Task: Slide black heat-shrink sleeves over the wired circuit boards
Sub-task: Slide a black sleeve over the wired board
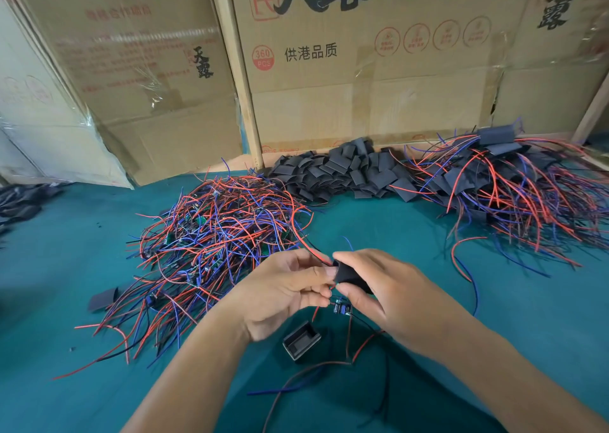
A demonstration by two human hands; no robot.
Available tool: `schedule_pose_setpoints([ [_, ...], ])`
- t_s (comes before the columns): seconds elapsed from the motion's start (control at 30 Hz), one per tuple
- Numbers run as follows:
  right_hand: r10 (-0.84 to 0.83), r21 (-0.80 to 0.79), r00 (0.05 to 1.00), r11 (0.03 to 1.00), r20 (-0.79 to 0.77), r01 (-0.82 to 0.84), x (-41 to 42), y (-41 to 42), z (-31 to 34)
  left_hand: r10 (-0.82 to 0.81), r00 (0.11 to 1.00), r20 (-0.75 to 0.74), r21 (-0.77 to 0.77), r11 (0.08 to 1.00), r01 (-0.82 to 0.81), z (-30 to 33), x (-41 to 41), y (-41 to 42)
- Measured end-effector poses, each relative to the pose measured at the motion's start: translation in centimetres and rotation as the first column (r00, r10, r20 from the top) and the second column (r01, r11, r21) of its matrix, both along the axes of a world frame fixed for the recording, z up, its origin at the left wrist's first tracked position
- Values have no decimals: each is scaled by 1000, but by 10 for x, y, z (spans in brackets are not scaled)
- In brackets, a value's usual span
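**Sleeve held at the wires, board just below the fingers**

Nearest the camera, loose wires [316, 371] in red, blue and black trail across the green table [66, 284] between the two forearms. Just beyond them a small black open-topped case [301, 340] lies on the cloth, below the left hand.

Above it the two hands meet over the table. The right hand [389, 287] has its thumb and fingers curled round a black sleeve [349, 276], holding it with its open end turned toward the left hand. The left hand [283, 294] pinches with its fingertips at that open end, where a red wire and a black wire [309, 251] run up and away from the sleeve's mouth. A small circuit board [341, 304] hangs just under the fingertips of both hands, outside the sleeve, with thin leads dropping from it toward the table. Whether any wire is already inside the sleeve cannot be told.

To the left, one flat sleeve [103, 298] lies alone at the edge of a big tangle of wired boards [214, 231]. Farther back sits a heap of empty black sleeves [346, 172], and to its right a pile of sleeved boards [514, 182] with wires fanning out. Cardboard boxes [362, 70] printed with Chinese characters stand behind everything.
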State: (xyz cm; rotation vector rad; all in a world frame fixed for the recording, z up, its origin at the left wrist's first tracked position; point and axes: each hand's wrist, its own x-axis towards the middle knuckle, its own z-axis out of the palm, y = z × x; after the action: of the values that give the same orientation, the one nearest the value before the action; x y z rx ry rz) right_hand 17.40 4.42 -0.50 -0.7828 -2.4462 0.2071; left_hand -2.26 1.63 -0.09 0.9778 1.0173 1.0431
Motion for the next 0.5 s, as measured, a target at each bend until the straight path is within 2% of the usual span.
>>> schedule_pose_setpoints([
  [0.2, 32, -28, 999, 999, -6, -32, 1, 1, 0, -69, 996, 54, -49, 996, 71, 5, -4, -2],
  [0.5, 77, -35, 996, 996, -44, -79, 0, 1, -1, -79, 995, 59, -52, 995, 82, 4, -3, -2],
])
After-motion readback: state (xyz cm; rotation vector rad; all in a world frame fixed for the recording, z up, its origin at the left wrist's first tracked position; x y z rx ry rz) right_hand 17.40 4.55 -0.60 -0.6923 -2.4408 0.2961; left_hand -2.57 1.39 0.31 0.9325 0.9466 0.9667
